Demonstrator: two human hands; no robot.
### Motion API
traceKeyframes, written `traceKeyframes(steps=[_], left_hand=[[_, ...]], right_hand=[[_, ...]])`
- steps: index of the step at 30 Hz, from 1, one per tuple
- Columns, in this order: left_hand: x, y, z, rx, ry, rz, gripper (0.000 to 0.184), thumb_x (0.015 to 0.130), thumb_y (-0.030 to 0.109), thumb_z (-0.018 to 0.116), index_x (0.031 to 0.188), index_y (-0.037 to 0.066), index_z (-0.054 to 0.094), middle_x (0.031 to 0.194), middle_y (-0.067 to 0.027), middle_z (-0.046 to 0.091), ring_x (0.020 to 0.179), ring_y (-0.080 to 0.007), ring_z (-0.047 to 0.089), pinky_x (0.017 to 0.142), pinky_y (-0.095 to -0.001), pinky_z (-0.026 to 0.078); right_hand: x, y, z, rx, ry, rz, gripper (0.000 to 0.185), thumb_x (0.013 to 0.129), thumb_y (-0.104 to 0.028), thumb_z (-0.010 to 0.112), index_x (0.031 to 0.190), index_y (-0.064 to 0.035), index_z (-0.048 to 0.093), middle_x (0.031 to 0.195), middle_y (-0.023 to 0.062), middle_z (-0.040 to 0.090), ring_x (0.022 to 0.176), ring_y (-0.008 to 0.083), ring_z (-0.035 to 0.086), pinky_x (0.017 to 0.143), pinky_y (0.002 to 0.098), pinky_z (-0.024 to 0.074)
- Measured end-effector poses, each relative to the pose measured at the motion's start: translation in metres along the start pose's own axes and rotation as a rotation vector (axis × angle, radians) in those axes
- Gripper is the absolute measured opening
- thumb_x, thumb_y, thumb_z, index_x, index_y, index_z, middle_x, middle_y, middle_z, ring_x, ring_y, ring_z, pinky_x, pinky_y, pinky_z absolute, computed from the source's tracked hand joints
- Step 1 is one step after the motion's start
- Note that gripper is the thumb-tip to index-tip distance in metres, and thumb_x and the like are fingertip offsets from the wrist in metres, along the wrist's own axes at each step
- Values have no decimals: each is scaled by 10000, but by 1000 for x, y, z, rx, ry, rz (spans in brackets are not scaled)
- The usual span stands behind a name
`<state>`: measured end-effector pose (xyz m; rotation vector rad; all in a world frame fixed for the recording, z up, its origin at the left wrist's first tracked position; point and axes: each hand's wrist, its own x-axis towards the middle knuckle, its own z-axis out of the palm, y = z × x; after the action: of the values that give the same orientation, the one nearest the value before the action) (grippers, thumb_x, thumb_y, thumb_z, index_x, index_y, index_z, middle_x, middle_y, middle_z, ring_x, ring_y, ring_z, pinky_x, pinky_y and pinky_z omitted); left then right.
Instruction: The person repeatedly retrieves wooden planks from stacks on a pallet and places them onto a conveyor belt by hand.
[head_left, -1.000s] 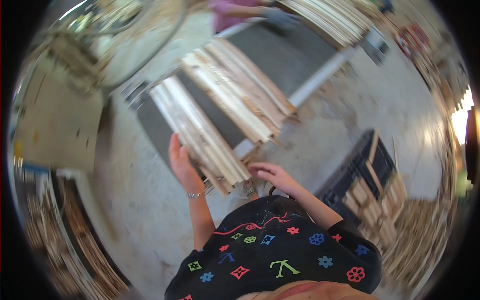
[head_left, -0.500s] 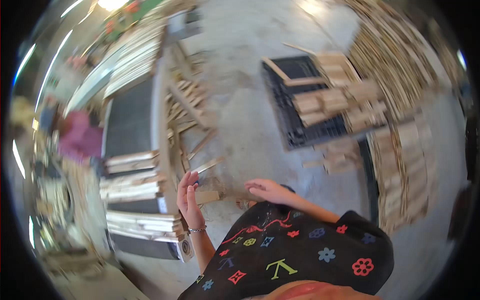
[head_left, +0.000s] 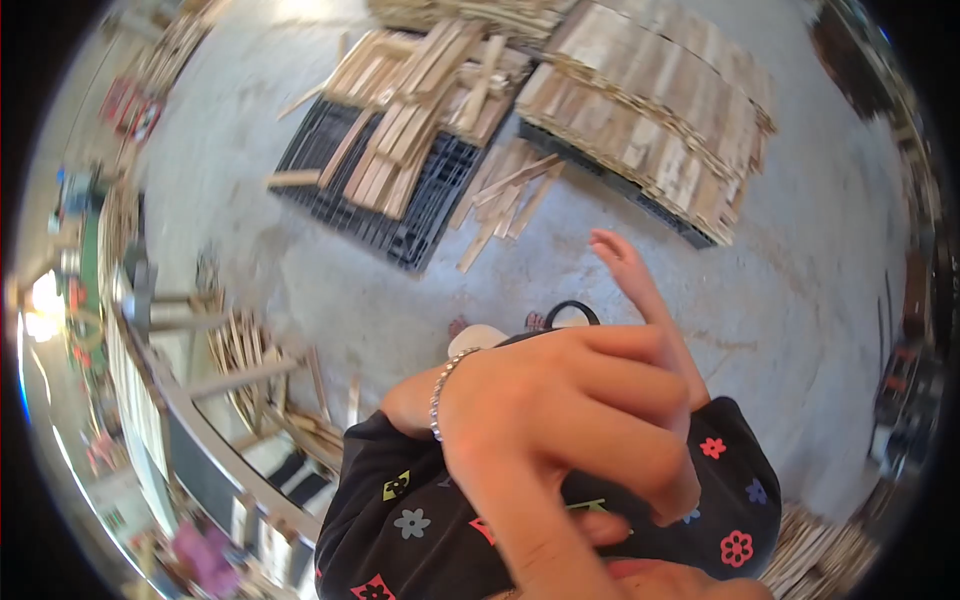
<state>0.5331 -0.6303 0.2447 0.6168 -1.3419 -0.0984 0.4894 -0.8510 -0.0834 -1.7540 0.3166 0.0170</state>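
My left hand (head_left: 560,410), with a bead bracelet (head_left: 438,395) on its wrist, is raised close to the camera in front of my black patterned shirt (head_left: 400,500). Its fingers are curled inward and nothing shows in them. Further out, my right hand (head_left: 620,262) is held over the concrete floor with its fingers stretched out, holding nothing. The nearest thing to it is a pallet stacked with wooden boards (head_left: 640,130), and the hand is apart from it.
A black plastic pallet (head_left: 330,145) carries loosely piled wood strips (head_left: 400,150). More strips (head_left: 510,195) lie on the floor between the pallets. At left stand a long bench (head_left: 190,420) and scrap wood (head_left: 270,370). A person in a pink top (head_left: 205,560) is at lower left.
My view has swung right, toward the pallets. My left hand has come up close to the camera and its fingers have curled. My right hand has reached further outward.
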Motion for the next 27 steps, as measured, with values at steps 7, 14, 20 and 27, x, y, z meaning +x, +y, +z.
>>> traceKeyframes(steps=[7,14,20,27], left_hand=[[79,-135,-20,-327,-132,38,112,873,4,513,940,81,560,785,-62,596,617,-255,511,605,-399,406],[87,-283,-77,35,-498,-451,533,859,165,645,1380,111,546,894,-85,652,742,-237,579,683,-375,473],[-155,-447,-118,393,-765,-1563,667,929,416,601,1443,18,450,1068,-189,678,943,-279,654,872,-377,503],[-301,-500,-168,484,-845,-1919,685,914,459,579,1405,-10,485,1174,-292,651,1114,-384,633,996,-411,463]], right_hand=[[-109,144,-132,-197,746,419,396,976,-243,608,1284,5,589,1248,176,638,1184,252,596,1017,361,453],[-348,445,-21,-750,-2,607,220,879,-248,563,883,-63,682,841,173,696,842,361,687,731,489,545],[-315,381,56,-384,-23,902,320,838,-290,552,982,-43,696,956,213,705,898,405,665,786,493,537],[-194,349,-59,-24,567,1043,333,842,-290,528,977,-41,702,964,213,707,904,422,657,788,496,528]])
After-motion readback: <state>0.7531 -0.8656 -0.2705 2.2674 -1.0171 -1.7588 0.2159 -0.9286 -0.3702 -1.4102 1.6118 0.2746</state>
